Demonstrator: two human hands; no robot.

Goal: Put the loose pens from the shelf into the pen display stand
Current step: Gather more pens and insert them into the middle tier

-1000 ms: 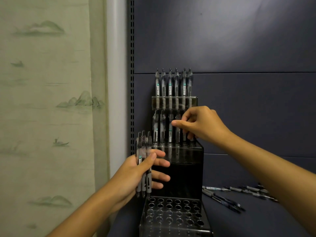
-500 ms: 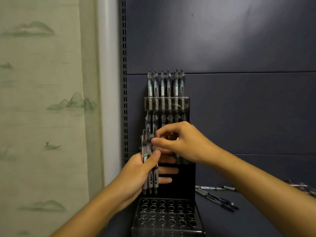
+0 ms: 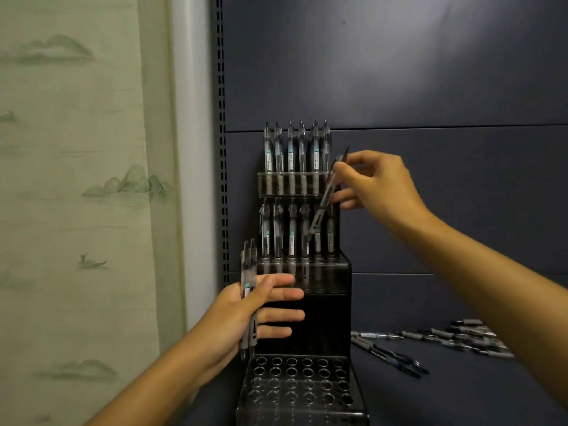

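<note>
The right hand (image 3: 381, 186) pinched a single pen (image 3: 326, 198) between thumb and fingers, holding it tilted in front of the right end of the pen display stand (image 3: 319, 309), its tip down by the middle tier. The left hand (image 3: 242, 315) gripped a small bundle of pens (image 3: 249, 290) upright beside the stand's left edge (fingers partly stretched across its dark front). The top 2 tiers held rows of upright pens; the lowest tier showed bare holes. More loose pens (image 3: 436, 342) lay on the shelf (image 3: 461, 395) to the right.
</note>
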